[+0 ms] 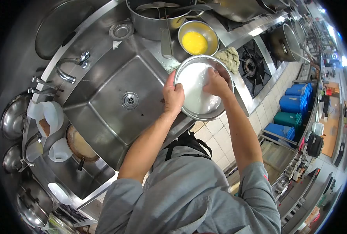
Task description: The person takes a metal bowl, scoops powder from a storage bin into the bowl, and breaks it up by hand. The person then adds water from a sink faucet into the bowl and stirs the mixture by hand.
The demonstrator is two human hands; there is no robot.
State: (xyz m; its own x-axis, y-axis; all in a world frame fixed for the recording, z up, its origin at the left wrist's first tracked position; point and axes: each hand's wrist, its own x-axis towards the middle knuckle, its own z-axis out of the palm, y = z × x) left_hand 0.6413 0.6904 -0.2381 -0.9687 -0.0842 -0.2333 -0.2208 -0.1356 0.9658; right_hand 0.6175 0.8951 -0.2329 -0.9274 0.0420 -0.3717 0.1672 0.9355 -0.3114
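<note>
Grey shirt (189,191) cloth fills the near part of the view, the person's two bare forearms reaching away from it. Between the hands is a round metal bowl (195,113) with something white and milky-looking in it, held up by the near edge of the worktop, right of the big steel sink (113,115). The left hand (173,93) clasps its rim, thumb on top and fingers down the outside. The right hand (217,82) dips inside the bowl from the other side, fingers bent down at the white stuff; whether they pinch anything, I can't tell.

Just beyond stands a smaller metal bowl (211,32) with something bright yellow in it, next to a crumpled cloth (228,58). A large pot (144,25) with utensils laid across it is behind the sink, and a gas burner (251,67) sits off to the right. Over the sink's left side bends a curved tap (64,72).
</note>
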